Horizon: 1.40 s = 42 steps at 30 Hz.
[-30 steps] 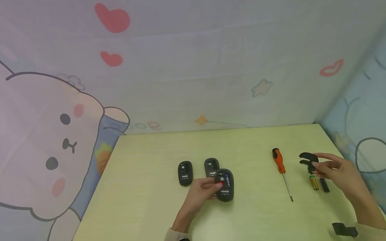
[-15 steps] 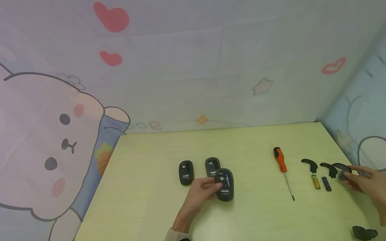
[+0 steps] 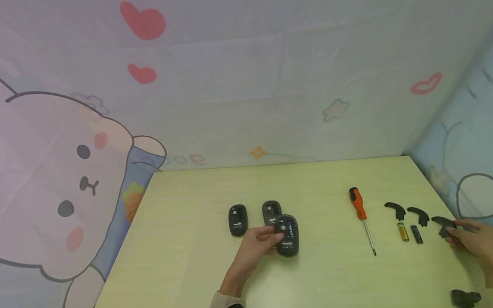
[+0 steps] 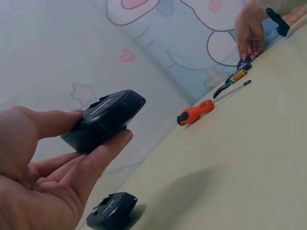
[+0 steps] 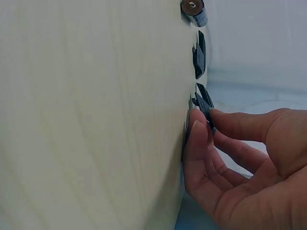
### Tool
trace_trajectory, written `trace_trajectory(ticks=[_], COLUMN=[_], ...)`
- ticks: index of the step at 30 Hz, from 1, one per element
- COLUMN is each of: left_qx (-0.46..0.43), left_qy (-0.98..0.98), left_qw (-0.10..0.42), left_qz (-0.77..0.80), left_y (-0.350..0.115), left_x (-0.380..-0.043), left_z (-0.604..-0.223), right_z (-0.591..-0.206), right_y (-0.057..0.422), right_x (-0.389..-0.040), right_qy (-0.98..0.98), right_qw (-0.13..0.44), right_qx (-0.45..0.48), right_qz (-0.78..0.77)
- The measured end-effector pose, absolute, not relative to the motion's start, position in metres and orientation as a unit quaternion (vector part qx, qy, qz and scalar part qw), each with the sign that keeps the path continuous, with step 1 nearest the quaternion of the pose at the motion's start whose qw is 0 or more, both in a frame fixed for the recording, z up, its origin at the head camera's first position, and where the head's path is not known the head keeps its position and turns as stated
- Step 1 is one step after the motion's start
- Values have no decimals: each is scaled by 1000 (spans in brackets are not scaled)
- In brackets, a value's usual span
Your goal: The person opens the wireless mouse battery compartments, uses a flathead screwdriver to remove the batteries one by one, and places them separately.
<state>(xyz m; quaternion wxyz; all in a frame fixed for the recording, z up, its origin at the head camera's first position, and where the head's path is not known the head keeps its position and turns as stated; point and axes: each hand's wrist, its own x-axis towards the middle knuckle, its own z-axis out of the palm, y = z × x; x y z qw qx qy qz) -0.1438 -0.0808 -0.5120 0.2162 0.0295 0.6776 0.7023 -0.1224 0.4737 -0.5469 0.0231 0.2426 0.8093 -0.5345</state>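
My left hand (image 3: pixel 252 250) holds a black computer mouse (image 3: pixel 289 244) above the table, thumb on its underside, which faces up. A battery slot in that underside stands uncovered. Behind it, partly hidden, lies a second mouse (image 3: pixel 271 208), and a third mouse (image 3: pixel 238 220) is to its left, both bottom up. At the table's right edge my right hand (image 3: pixel 474 240) pinches a curved black battery cover (image 3: pixel 442 222) between thumb and fingers, at the tabletop. Two similar covers lie left of it, one battery cover (image 3: pixel 396 210) being the farthest left.
A gold battery (image 3: pixel 403 232) and a dark battery (image 3: pixel 417 234) lie in front of the covers. An orange-handled screwdriver (image 3: pixel 358 205) is left of them. The right wrist carries a dark strap piece (image 3: pixel 464 297). Printed cloth rises behind the table (image 3: pixel 185 214).
The right hand has moved right from above the batteries. Two covers now lie apart on the table, and the one in its fingers is lower. The mouse's red light no longer shows.
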Motion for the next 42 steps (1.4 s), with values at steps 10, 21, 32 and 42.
trace_trajectory(ticks=[10,21,32,42], left_qx=[22,17,23,18], left_qy=[672,669,674,665], left_qw=[220,224,219,220], left_qz=[707,708,705,713], left_y=[-81,-82,-83,-85], left_x=[-144,-141,-140,-138], left_z=[-512,-507,-502,-503], right_z=[-548,-531,-493,-481], right_y=[472,444,376,325], right_x=[-131,-129,-131,-153], right_qy=[858,917,954,954], right_qw=[69,36,-8,9], right_qx=[251,254,134,29], right_qz=[-443,-307,-269,-298])
